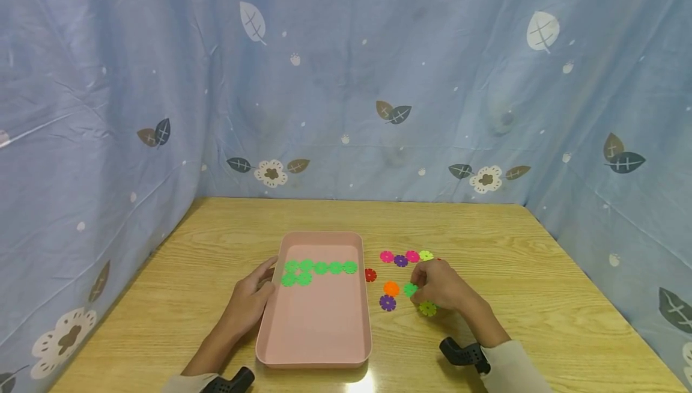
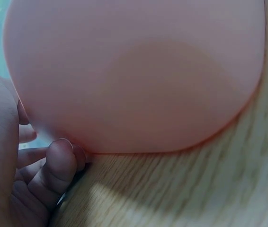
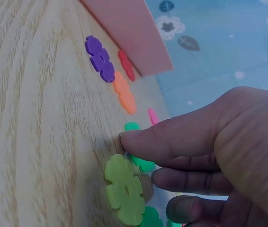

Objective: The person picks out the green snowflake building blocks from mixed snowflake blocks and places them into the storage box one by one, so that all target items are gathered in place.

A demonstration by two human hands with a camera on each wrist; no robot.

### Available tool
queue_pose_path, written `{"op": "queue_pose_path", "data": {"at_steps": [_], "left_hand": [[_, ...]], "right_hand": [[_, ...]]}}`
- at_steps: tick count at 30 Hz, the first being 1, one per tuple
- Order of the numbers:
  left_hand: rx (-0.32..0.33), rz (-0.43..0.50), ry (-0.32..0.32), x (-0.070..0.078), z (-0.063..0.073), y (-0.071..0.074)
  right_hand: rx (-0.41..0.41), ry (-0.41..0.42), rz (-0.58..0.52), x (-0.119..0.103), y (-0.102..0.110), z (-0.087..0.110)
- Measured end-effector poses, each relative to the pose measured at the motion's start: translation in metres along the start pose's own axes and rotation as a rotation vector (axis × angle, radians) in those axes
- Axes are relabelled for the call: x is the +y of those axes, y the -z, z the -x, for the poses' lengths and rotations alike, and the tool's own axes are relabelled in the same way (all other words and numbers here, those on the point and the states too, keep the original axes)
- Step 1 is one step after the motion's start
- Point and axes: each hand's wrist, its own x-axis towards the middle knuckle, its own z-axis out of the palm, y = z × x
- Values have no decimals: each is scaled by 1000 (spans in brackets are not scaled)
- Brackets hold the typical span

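A pink tray lies on the table with several green flower-shaped plastic discs in its far half. My left hand holds the tray's left side; in the left wrist view its curled fingertips rest against the tray's wall. To the right of the tray, my right hand pinches a green flower disc down at table level. A yellow-green disc lies beside the thumb in the right wrist view, with more green pieces partly hidden behind it.
Between tray and right hand lie an orange disc, a purple disc and a red disc. Farther back is a row with a pink disc, another purple one and a yellow one. A blue curtain surrounds the table.
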Motion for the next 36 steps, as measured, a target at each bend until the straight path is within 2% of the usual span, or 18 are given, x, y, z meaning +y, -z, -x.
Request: {"op": "queue_pose_path", "data": {"at_steps": [8,15,19,27,36], "left_hand": [[0,-2,3,1,0,0],[4,-3,6,2,-1,-2],[-3,2,3,2,-3,-2],[-6,15,9,2,-1,-1],[-2,23,13,1,-1,0]], "right_hand": [[17,-30,-28,-4,0,0],[2,32,-95,-2,0,-2],[31,92,-134,-6,-1,-2],[98,164,-287,-35,-7,-13],[46,188,-459,-72,-12,-32]]}}
